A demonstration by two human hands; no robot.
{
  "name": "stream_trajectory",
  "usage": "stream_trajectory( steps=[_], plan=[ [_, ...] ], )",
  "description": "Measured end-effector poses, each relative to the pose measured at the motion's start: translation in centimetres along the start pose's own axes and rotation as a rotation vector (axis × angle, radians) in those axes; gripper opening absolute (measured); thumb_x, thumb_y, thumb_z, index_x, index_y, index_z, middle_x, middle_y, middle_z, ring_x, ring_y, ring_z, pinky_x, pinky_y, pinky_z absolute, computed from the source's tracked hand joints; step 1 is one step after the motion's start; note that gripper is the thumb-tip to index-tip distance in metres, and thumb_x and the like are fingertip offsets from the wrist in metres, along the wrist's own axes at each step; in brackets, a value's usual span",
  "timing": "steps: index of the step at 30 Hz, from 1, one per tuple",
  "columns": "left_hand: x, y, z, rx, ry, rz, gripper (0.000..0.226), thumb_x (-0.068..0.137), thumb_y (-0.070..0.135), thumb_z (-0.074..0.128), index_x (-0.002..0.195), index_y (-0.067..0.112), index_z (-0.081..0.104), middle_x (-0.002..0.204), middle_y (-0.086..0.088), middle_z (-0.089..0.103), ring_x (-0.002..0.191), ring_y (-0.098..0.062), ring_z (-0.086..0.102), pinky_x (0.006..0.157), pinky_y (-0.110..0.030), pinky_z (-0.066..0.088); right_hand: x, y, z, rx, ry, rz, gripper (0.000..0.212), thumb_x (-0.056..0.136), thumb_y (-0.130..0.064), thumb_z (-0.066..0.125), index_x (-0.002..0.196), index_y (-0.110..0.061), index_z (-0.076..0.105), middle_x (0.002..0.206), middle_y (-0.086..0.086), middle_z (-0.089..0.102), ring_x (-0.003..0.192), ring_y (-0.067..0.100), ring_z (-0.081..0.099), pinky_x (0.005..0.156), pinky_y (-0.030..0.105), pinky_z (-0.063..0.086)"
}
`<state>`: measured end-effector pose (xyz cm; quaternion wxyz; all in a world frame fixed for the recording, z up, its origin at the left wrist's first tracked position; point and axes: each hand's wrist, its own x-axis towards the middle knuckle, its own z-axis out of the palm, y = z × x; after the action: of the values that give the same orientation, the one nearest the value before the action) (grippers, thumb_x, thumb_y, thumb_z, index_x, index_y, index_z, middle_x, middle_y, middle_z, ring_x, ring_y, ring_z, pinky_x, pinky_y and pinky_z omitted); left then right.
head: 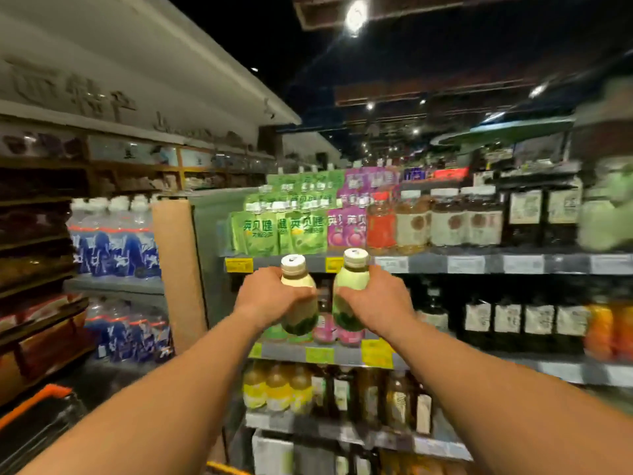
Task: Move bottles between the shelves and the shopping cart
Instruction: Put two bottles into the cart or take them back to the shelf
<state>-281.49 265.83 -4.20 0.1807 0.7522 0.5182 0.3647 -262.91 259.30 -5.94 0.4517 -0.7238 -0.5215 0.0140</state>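
Observation:
My left hand (270, 296) grips a pale yellow-green bottle (298, 320) with a cream cap, held upright. My right hand (380, 299) grips a second, greener bottle (349, 286) with a similar cap, also upright. Both bottles are held side by side in the air in front of the shelf unit (479, 264), level with its second shelf. An orange-handled shopping cart (37, 406) shows at the lower left, mostly out of frame.
The shelves hold green and purple pouches (270, 231), dark and amber bottles (448, 221), pink bottles (323, 329) and yellow bottles (277, 389). Packs of water bottles (113, 234) stand to the left beside a tan pillar (178, 269).

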Motion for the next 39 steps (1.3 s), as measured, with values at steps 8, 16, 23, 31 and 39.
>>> stream_trajectory(
  steps=[8, 16, 23, 31, 39],
  plan=[
    [-1.6, 21.6, 15.8, -0.128, -0.186, 0.201, 0.047, 0.061, 0.056, 0.082, 0.091, 0.02, 0.074, 0.088, 0.003, 0.074, 0.08, -0.017, 0.069, 0.07, -0.034, 0.058, 2.2, 15.0, -20.6, -0.197, 0.115, 0.105, 0.064, 0.072, -0.063, 0.064, 0.117, -0.018, 0.056, 0.115, 0.006, 0.065, 0.103, 0.028, 0.061, 0.079, 0.035, 0.05],
    [-1.7, 35.8, 27.8, -0.077, -0.288, 0.253, 0.059, 0.064, 0.062, 0.079, 0.099, 0.015, 0.071, 0.099, -0.004, 0.071, 0.088, -0.022, 0.067, 0.078, -0.039, 0.058, 3.8, 27.0, -35.0, -0.306, 0.183, 0.136, 0.032, 0.08, -0.05, 0.063, 0.098, -0.022, 0.066, 0.1, 0.005, 0.071, 0.093, 0.025, 0.064, 0.069, 0.029, 0.044],
    [-0.2, 44.7, 35.8, -0.134, -0.388, 0.363, 0.055, 0.059, 0.064, 0.078, 0.095, 0.023, 0.073, 0.093, 0.005, 0.071, 0.079, -0.011, 0.064, 0.068, -0.028, 0.054, 6.6, 34.2, -40.6, -0.259, 0.266, 0.206, 0.029, 0.072, -0.048, 0.064, 0.091, -0.026, 0.063, 0.087, -0.004, 0.07, 0.084, 0.019, 0.066, 0.072, 0.033, 0.055],
    [1.6, 54.9, 42.1, -0.164, -0.337, 0.42, 0.059, 0.061, 0.063, 0.078, 0.097, 0.017, 0.068, 0.095, 0.0, 0.069, 0.084, -0.019, 0.064, 0.069, -0.031, 0.053, 11.4, 41.3, -47.2, -0.308, 0.425, 0.269, 0.051, 0.073, -0.051, 0.068, 0.109, -0.018, 0.054, 0.097, 0.004, 0.067, 0.089, 0.028, 0.064, 0.068, 0.033, 0.05],
    [4.8, 62.4, 47.3, -0.148, -0.207, 0.328, 0.054, 0.069, 0.061, 0.077, 0.096, 0.016, 0.065, 0.095, -0.001, 0.066, 0.078, -0.018, 0.06, 0.055, -0.028, 0.041, 20.2, 46.2, -51.0, -0.24, 0.465, 0.149, 0.048, 0.079, -0.055, 0.066, 0.101, -0.021, 0.041, 0.094, 0.002, 0.06, 0.078, 0.022, 0.053, 0.062, 0.03, 0.041]
  ],
)
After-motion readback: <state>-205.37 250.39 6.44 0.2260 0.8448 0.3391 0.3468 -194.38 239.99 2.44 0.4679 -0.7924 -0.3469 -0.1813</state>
